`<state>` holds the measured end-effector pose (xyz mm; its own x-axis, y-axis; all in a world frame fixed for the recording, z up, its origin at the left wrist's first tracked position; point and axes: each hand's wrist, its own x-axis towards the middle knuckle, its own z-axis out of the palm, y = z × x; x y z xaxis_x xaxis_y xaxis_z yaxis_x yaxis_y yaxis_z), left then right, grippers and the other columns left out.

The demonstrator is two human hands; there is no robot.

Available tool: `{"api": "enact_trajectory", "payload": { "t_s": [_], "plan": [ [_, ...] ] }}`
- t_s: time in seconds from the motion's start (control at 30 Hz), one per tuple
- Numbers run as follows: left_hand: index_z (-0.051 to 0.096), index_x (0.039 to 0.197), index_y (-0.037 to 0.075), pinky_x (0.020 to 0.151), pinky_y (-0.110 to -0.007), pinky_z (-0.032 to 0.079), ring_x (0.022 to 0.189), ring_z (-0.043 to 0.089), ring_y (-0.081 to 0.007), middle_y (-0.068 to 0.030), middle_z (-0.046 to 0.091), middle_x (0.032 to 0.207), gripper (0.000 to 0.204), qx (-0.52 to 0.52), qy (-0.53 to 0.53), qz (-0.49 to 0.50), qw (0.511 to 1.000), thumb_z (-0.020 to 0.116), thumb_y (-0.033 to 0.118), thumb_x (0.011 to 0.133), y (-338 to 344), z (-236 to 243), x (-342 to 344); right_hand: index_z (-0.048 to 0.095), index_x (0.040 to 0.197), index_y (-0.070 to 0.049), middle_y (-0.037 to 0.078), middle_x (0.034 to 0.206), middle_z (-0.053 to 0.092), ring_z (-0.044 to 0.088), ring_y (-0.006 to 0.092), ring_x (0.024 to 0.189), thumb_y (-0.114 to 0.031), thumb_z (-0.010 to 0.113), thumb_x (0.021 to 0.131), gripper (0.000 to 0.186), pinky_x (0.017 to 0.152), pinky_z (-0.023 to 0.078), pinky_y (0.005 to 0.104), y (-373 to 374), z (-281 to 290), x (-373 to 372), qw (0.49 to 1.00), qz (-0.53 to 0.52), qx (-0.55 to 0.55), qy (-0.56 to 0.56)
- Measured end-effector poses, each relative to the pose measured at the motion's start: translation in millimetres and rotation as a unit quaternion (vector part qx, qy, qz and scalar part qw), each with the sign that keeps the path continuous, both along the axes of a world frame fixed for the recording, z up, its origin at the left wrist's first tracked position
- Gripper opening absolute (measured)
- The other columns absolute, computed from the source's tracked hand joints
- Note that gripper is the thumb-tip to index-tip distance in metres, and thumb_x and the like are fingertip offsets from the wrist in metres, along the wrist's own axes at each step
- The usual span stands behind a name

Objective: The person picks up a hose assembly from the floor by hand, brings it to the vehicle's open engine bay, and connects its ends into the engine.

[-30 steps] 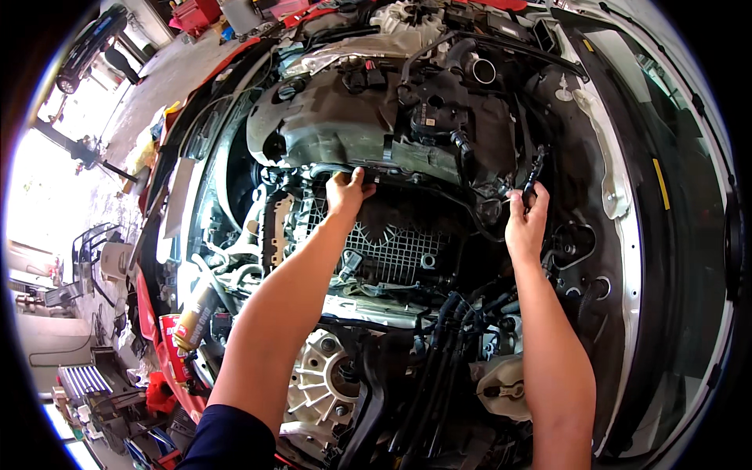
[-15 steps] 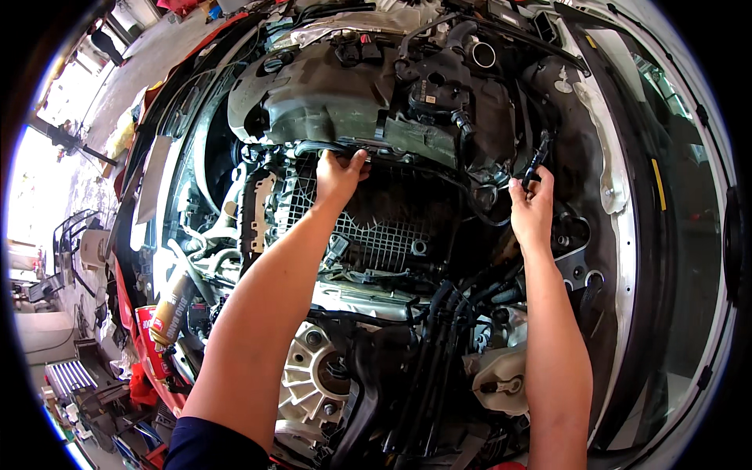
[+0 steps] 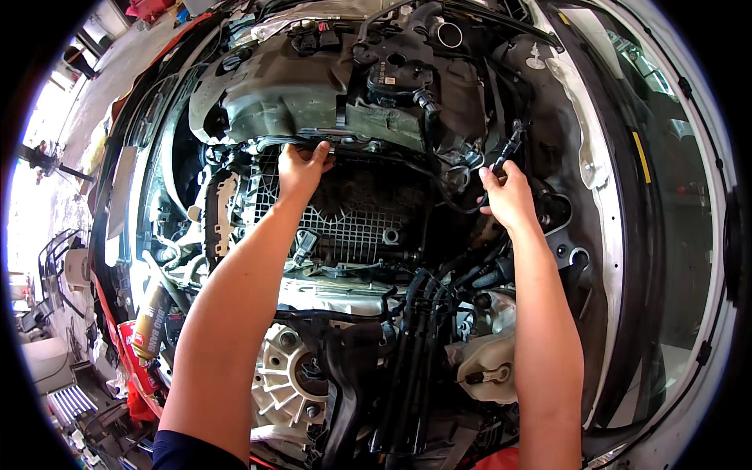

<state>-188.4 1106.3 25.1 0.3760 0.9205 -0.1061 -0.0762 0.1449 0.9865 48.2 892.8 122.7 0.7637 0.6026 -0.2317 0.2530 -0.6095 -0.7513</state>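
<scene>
My left hand [image 3: 300,174] is closed at the lower edge of the dark engine cover [image 3: 274,106], thumb and fingers pinched on a black wiring harness [image 3: 376,146] that runs along that edge. Farther right, my right hand [image 3: 513,196] has its fingers closed round a black cable [image 3: 513,141] that comes down from the back corner of the engine. A thin black loop of cable [image 3: 454,206] hangs beside its fingertips. Between the hands lies a black ribbed plastic part with a grid surface [image 3: 352,235], partly in shadow. A grey connector [image 3: 304,244] rests on it below my left wrist.
A spray can [image 3: 150,323] and a red can [image 3: 135,352] stand at the left edge of the engine bay. Black hoses [image 3: 415,345] run down the middle, near a pale round housing [image 3: 286,368] and a whitish reservoir [image 3: 489,368]. The windshield [image 3: 681,235] borders the right.
The whole view has shifted, so the engine appears farther left. My right hand has slid slightly down and left along the cable. My left hand keeps its grip at the cover's edge.
</scene>
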Motion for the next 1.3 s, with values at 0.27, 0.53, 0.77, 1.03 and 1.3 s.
{"api": "enact_trajectory", "payload": {
  "t_s": [0.27,0.53,0.77,1.03,1.3],
  "plan": [
    [0.048,0.095,-0.011,0.071,-0.032,0.059,0.079,0.065,-0.0247,-0.0179,0.061,0.093,0.029,-0.028,0.008,0.020,0.999,0.066,0.010,0.084,2.1,2.0,1.4,0.043,0.117,0.009,0.016,0.110,0.049,0.057,0.0246,0.094,0.001,0.053,0.088,0.032,0.081,0.056,0.0352,-9.3,-20.5,6.5,0.971,-0.020,0.021,0.236],
    [0.048,0.093,-0.010,0.071,-0.032,0.059,0.079,0.065,-0.0253,-0.0170,0.061,0.090,0.025,-0.025,0.004,0.029,0.999,0.063,0.007,0.085,1.4,2.2,0.9,0.040,0.122,0.006,0.017,0.116,0.050,0.057,0.0274,0.099,0.011,0.044,0.080,0.042,0.086,0.053,0.0366,-11.7,-14.3,9.2,0.964,0.005,-0.002,0.265],
    [0.049,0.092,-0.009,0.069,-0.032,0.059,0.078,0.066,-0.0266,-0.0166,0.061,0.091,0.023,-0.042,0.001,0.040,0.998,0.063,0.007,0.085,3.5,3.5,1.1,0.046,0.117,0.000,0.016,0.107,0.059,0.056,0.0239,0.101,0.001,0.050,0.073,0.044,0.083,0.051,0.0379,-10.2,20.7,3.7,0.967,0.081,-0.127,0.206],
    [0.055,0.097,-0.006,0.073,-0.031,0.057,0.079,0.065,-0.0241,-0.0150,0.064,0.094,0.018,-0.150,-0.106,0.017,0.983,0.061,0.006,0.084,0.3,20.8,-5.8,0.053,0.089,-0.007,0.009,0.087,0.062,0.060,0.0173,0.085,-0.014,0.055,0.073,0.017,0.070,0.051,0.0347,-10.5,37.1,6.1,0.985,0.083,-0.119,0.099],
    [0.058,0.097,-0.003,0.077,-0.034,0.056,0.081,0.065,-0.0235,-0.0140,0.064,0.097,0.015,-0.201,-0.123,-0.024,0.972,0.057,0.008,0.087,-21.4,45.3,-6.0,0.052,0.092,0.000,0.011,0.072,0.061,0.064,0.0195,0.065,-0.006,0.053,0.070,0.023,0.062,0.047,0.0324,-10.5,35.3,13.4,0.996,-0.061,0.056,-0.042]
  ]
}}
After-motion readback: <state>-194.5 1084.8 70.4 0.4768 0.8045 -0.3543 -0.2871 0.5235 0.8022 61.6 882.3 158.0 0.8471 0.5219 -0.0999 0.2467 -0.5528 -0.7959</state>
